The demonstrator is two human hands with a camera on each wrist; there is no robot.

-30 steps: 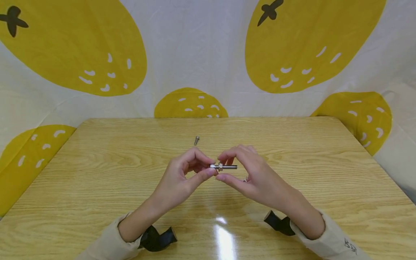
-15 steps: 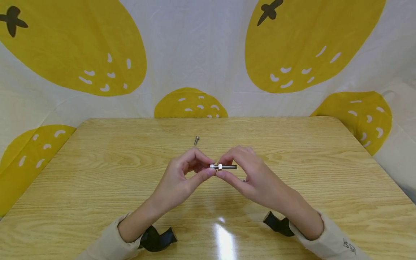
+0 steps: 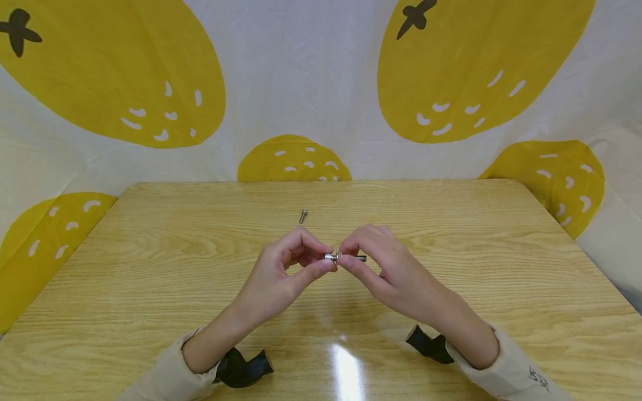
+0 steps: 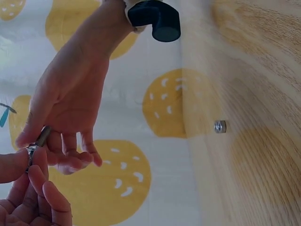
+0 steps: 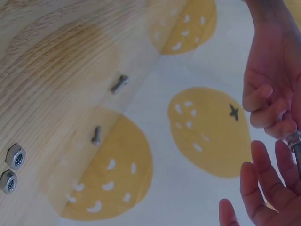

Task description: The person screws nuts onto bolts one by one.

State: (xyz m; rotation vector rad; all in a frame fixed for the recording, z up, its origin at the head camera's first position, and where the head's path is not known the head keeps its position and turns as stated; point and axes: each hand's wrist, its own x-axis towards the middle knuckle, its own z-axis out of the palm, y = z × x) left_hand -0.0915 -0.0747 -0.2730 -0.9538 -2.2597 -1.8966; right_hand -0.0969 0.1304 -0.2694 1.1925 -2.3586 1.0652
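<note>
A metal bolt (image 3: 361, 258) is held level above the table, its head end pinched between the thumb and forefinger of my left hand (image 3: 278, 275). My right hand (image 3: 386, 264) pinches a hex nut (image 3: 339, 255) partway along the shaft, with the thumb covering most of it. The bare shaft end points right, past my right thumb. In the left wrist view, the threaded shaft (image 4: 43, 135) sticks up beside the fingers of both hands. At the right wrist view's edge, the bolt and nut (image 5: 295, 139) are partly cut off.
The wooden table (image 3: 175, 250) carries a loose bolt (image 3: 303, 216) beyond my hands. In the right wrist view lie two bolts (image 5: 120, 84) and two hex nuts (image 5: 16, 157). Behind stands a white curtain (image 3: 301, 67) with yellow fruit prints. Black mounts (image 3: 246, 367) sit at both wrists.
My right thumb and forefinger have come together on the nut, with the thumb now over its front; before, they stood around it and left it in sight. My left hand stays in place.
</note>
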